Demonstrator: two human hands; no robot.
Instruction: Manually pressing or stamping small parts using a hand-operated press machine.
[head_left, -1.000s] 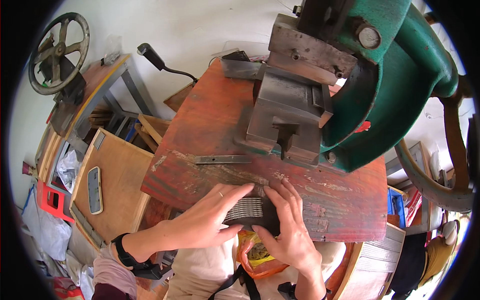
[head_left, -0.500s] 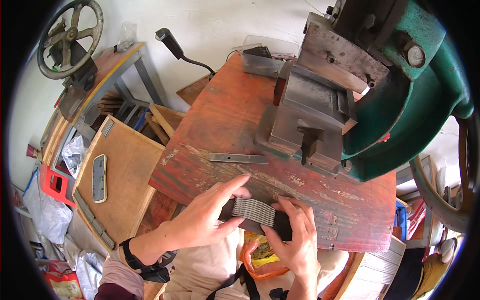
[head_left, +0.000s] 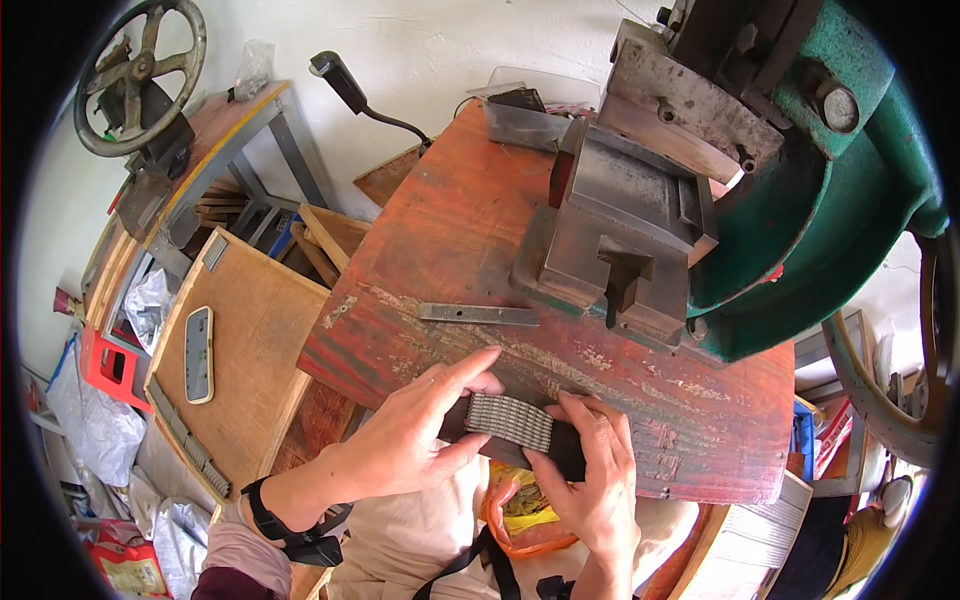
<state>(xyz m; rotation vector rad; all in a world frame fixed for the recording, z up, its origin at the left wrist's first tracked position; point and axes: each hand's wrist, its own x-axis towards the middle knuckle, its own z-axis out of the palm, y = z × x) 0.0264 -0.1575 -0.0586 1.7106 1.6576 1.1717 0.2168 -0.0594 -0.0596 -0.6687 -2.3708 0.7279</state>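
Over the table's near edge, a dark flat block (head_left: 570, 455) is held level between my hands. Rows of small ridged grey metal pieces (head_left: 508, 421) lie across its top in a slightly arched band. My left hand (head_left: 415, 425) grips the block's left end, thumb on the near side, index finger stretched out above it. At the right end, my right hand (head_left: 595, 470) clasps it between thumb and bent fingers. Beyond the hands, a flat metal bar (head_left: 478, 315) with a small hole lies on the worn red table (head_left: 420, 250).
A green press (head_left: 760, 270) with a steel die block (head_left: 620, 240) stands at the table's right. To the left is a wooden tray (head_left: 255, 330) with a phone (head_left: 199, 355) and metal strips (head_left: 190, 445). An orange bag (head_left: 520, 540) sits below my hands.
Both hands keep their grip on the block and have hardly moved. The metal pieces catch the light differently, their rows showing a more broken, grid-like pattern.
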